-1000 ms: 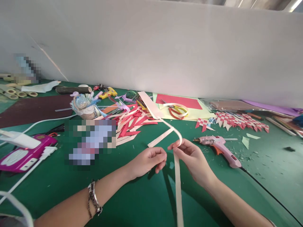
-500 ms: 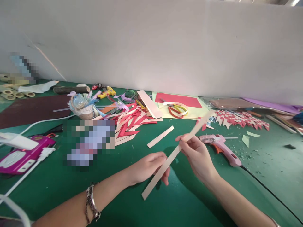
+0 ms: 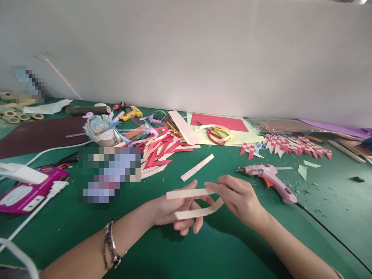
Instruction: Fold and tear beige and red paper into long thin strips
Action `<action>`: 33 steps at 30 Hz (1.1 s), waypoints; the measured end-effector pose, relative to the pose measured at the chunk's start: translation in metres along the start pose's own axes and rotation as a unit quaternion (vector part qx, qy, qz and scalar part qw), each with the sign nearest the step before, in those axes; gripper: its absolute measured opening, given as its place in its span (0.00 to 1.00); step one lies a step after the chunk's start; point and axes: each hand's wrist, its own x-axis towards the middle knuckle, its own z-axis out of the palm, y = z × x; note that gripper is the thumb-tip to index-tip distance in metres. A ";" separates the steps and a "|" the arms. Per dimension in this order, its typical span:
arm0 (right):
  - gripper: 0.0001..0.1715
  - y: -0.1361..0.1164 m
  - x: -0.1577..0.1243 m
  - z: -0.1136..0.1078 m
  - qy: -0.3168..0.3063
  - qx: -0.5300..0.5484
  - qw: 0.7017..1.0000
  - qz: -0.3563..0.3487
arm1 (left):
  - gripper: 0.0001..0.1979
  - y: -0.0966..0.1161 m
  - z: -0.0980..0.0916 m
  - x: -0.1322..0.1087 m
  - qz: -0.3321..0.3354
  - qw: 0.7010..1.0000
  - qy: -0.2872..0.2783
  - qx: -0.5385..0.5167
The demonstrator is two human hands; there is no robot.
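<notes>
A pale paper strip (image 3: 192,193) is bent into a U, both of its free ends pointing left. My right hand (image 3: 241,195) pinches it near the bend. Palm up behind the strip is my left hand (image 3: 174,211), fingers apart and loosely curled; whether it touches the strip I cannot tell. Beyond the hands, a shorter pale strip (image 3: 197,167) lies flat on the green table. To the right of my right hand rests a pink glue gun (image 3: 276,182) with an orange trigger.
Red and pale strips (image 3: 162,149) are heaped behind my left hand. Scissors (image 3: 217,135) lie on coloured sheets at the back, with woven red-and-white checked pieces (image 3: 296,145) to their right. At left are a magenta power strip (image 3: 37,190) and a basket-like bundle (image 3: 104,133). A black cord (image 3: 331,228) crosses the right side.
The long strip, held straight and slanted before, is now folded back into a U. My right hand has moved slightly down, and my left hand has turned palm up with its fingers spread.
</notes>
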 end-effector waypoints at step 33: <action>0.13 -0.010 0.007 -0.004 -0.320 0.327 0.854 0.247 | 0.19 0.029 0.021 -0.041 0.151 0.770 0.281 0.553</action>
